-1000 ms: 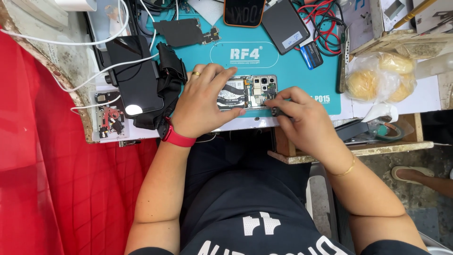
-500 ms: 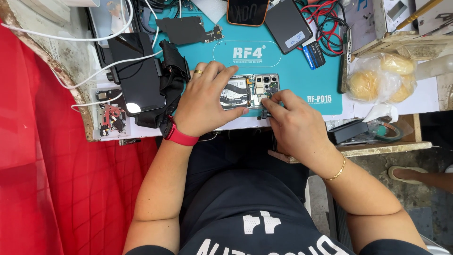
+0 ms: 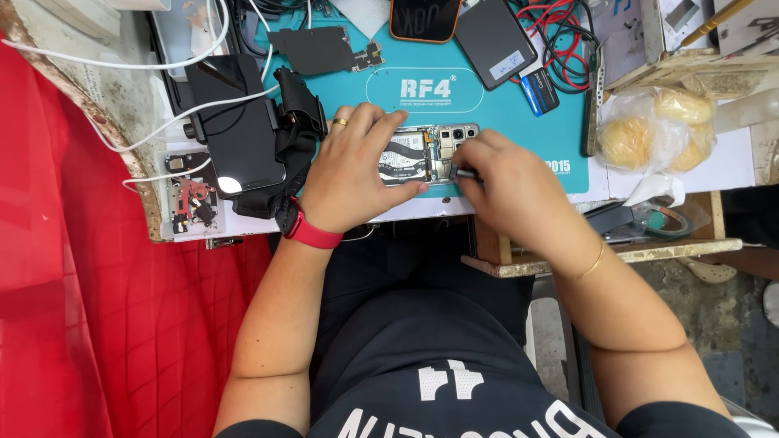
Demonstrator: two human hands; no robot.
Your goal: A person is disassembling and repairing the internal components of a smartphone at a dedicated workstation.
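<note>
An opened smartphone (image 3: 426, 150) with its back cover off lies on a teal work mat (image 3: 519, 122), circuit boards and camera lenses exposed. My left hand (image 3: 353, 170), with a gold ring and a red wristband, lies over the phone's left half and holds it down. My right hand (image 3: 507, 186) pinches a thin metal tool (image 3: 461, 172) whose tip rests on the phone's right half near the cameras. Most of the tool is hidden inside my fingers.
A black phone (image 3: 235, 130) with a white cable lies left of the mat. A dark back cover (image 3: 495, 36), another phone (image 3: 424, 18), red and black leads (image 3: 568, 40) and a blue battery (image 3: 538, 91) lie at the back. Bagged buns (image 3: 657, 126) sit right. Red cloth (image 3: 73, 308) hangs left.
My right hand has shifted left and up along the table edge onto the phone's right half. My left hand has stayed on the phone.
</note>
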